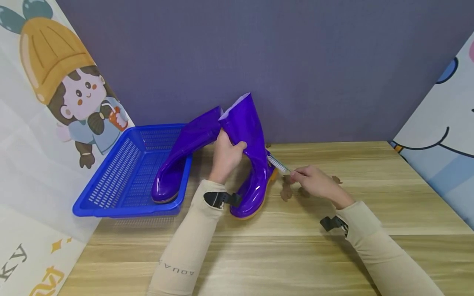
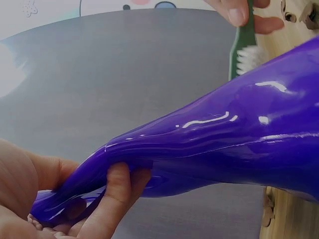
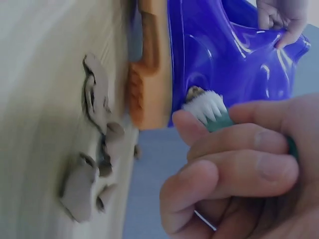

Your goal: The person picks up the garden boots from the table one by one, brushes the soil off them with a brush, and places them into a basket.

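1. Purple-grey wall at the back and cartoon-printed panels at both sides box in the wooden worktop (image 1: 333,255) I am watching from afar.
2. My left hand (image 1: 226,158) has its grip closed round the shaft of the upright purple boot (image 1: 249,164), thumb in front and fingers (image 2: 117,191) squeezing the soft top edge, so the boot stands on its orange sole (image 3: 149,74) near the middle of the worktop.
3. My right hand (image 1: 318,185) pinches a green-handled toothbrush (image 1: 278,164), whose white bristles (image 3: 207,105) touch the boot's heel just above the sole.
4. Brown mud flakes (image 1: 286,191) lie on the wood just beside the heel.
5. A second purple boot (image 1: 181,160) lies tilted in the blue basket (image 1: 111,193) at the left, its shaft leaning over the rim.
6. To brush well, I judge I should keep the shaft pinned steady, hold the bristles flat on the seam, and use short strokes away from the boot so crumbs fall on the wood.
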Demonstrator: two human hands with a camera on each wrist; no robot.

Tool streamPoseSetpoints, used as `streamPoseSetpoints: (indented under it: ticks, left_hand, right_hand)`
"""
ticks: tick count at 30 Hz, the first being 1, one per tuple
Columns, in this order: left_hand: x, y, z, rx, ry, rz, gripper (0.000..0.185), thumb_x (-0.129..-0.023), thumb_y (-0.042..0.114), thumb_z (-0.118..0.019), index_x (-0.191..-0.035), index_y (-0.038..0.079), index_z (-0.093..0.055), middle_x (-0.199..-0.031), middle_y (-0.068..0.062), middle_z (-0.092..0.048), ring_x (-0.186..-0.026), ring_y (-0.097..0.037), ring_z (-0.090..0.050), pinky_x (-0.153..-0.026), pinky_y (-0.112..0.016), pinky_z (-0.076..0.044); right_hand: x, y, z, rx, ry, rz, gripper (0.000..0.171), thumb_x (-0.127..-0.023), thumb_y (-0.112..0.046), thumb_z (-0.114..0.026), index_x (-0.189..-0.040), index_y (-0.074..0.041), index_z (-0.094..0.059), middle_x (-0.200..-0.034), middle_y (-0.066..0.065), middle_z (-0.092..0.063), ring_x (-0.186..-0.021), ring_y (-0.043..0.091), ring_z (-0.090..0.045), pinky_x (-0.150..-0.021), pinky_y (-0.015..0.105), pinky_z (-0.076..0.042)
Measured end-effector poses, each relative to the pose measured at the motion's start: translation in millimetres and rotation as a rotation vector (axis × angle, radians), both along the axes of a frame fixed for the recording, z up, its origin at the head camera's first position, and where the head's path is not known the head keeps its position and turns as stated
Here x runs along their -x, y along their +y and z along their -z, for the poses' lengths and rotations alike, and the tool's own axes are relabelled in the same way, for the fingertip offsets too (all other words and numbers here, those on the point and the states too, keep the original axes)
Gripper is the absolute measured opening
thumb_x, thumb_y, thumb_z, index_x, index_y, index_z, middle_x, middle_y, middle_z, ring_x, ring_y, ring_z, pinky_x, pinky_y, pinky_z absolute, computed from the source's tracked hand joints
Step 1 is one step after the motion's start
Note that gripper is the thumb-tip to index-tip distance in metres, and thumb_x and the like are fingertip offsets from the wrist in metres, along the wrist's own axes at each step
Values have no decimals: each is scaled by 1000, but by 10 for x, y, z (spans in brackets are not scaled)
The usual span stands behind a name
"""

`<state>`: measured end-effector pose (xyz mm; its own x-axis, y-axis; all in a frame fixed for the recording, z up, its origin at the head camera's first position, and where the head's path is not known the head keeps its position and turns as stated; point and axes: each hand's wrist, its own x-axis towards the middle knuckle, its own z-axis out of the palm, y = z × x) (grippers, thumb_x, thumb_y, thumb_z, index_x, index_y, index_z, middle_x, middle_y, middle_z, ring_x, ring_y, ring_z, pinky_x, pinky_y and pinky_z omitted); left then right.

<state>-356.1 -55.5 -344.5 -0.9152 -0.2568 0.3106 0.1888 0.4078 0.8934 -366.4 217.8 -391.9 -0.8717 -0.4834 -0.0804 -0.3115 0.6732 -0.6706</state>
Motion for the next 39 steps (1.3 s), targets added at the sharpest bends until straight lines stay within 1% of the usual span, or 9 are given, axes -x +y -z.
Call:
streamPoseSetpoints:
  ticks: [6,11,14,16,19,24,30,35,39]
  left_hand:
    - [14,-4,11,-8,-15,-15,60,-83,2,-69,-141,3,-52,-134,-17,-65,-128,-30,-60,-112,-40,-46]
    - [23,-8,16,-23,-16,-13,61,-83,2,-68,-141,3,-51,-136,-17,-64,-129,-30,-59,-114,-40,-45]
    - [21,-15,14,-24,-15,-21,62,-82,2,-69,-141,3,-51,-136,-18,-65,-129,-30,-60,-113,-41,-46]
    - [18,-17,11,-19,-17,-26,62,-82,3,-69,-142,4,-50,-135,-17,-65,-129,-30,-60,-113,-41,-46]
    - [18,-15,9,-11,-24,-27,63,-83,4,-69,-143,4,-50,-136,-18,-65,-129,-30,-59,-113,-41,-46]
    - [18,4,6,-7,-35,-33,65,-84,6,-70,-145,3,-47,-137,-18,-63,-130,-31,-58,-114,-42,-45]
    - [18,30,17,-31,-36,-59,64,-85,6,-69,-145,4,-47,-135,-17,-64,-130,-30,-59,-114,-41,-45]
    - [22,45,23,-44,-42,-87,64,-85,6,-69,-145,4,-47,-136,-17,-64,-130,-31,-58,-114,-41,-44]
    - [23,43,31,-61,-40,-83,67,-85,4,-68,-148,4,-44,-139,-17,-62,-133,-30,-56,-116,-40,-43]
  right_hand:
    - [8,123,-112,-73,-104,1,45,-108,-40,-45,-122,-5,-71,-67,-1,-38,-51,10,-28,-46,27,-30]
    - [12,202,-187,-107,-113,-49,39,-106,-35,-50,-110,-7,-76,-81,8,-53,-53,9,-25,-48,25,-27]
    - [15,228,-221,-109,-133,-69,37,-106,-33,-51,-107,-7,-77,-73,4,-53,-50,8,-25,-46,24,-28]
    - [19,247,-248,-109,-160,-68,38,-107,-33,-49,-108,-5,-75,-62,-4,-37,-47,7,-26,-45,25,-31]
    - [18,276,-277,-88,-181,-38,43,-109,-35,-43,-110,-2,-70,-57,-6,-33,-46,9,-29,-45,29,-37]
    - [16,183,-175,-1,-101,45,49,-111,-38,-37,-116,0,-67,-60,-5,-37,-50,10,-34,-48,31,-37]
    - [22,20,5,-3,-33,18,47,-110,-36,-42,-121,1,-70,-61,-4,-37,-48,8,-27,-46,27,-31]
    - [11,96,-80,-46,-72,0,47,-108,-39,-47,-130,-3,-68,-103,15,-66,-62,14,-36,-56,29,-34]
    - [6,166,-169,-93,-92,-39,40,-106,-37,-51,-116,-7,-75,-143,25,-58,-67,13,-39,-59,29,-34]
